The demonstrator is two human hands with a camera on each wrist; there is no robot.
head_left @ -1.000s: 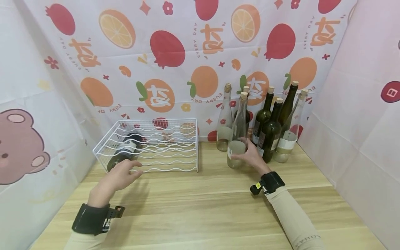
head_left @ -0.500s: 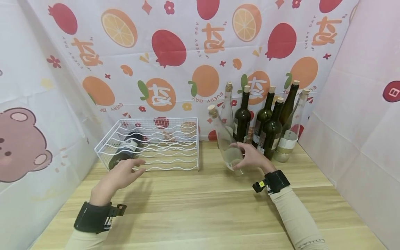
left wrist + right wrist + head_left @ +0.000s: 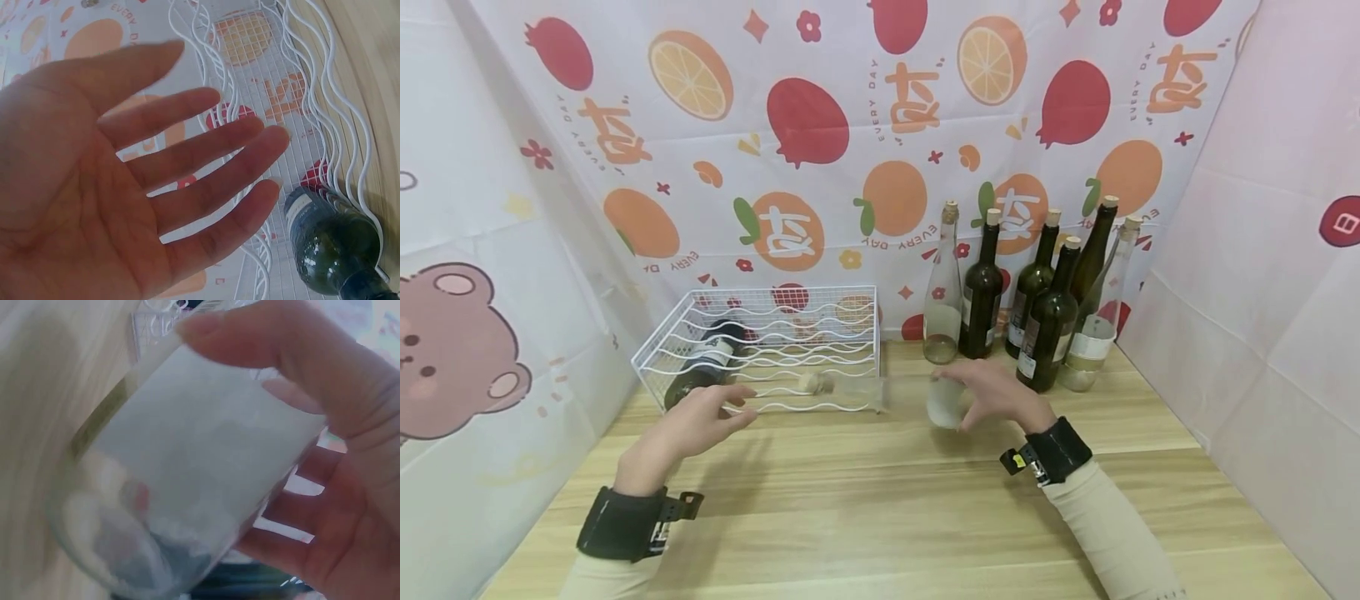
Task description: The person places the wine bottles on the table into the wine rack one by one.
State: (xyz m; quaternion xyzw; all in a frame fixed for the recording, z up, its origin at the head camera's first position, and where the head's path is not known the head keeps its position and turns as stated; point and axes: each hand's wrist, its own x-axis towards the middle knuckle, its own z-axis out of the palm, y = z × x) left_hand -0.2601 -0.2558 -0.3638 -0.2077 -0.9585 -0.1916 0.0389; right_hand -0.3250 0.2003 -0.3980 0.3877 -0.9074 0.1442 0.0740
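My right hand grips a corked clear glass bottle round its pale label, thumb on one side and fingers on the other. The bottle lies nearly level above the table, blurred, its cork pointing left in front of the white wire rack. Up close in the right wrist view, the bottle's round base faces the camera. Beside the rack's front left corner, my left hand hovers with fingers extended and holds nothing. A dark wine bottle lies in the rack's left end.
At the back right several corked bottles stand upright: a clear bottle, dark green bottles such as this front one, and another clear bottle at the far right. A printed cloth hangs behind the wooden table.
My right hand has lifted the clear bottle from beside the others and tipped it from upright to nearly level, its neck swinging left toward the rack. My left hand has barely moved.
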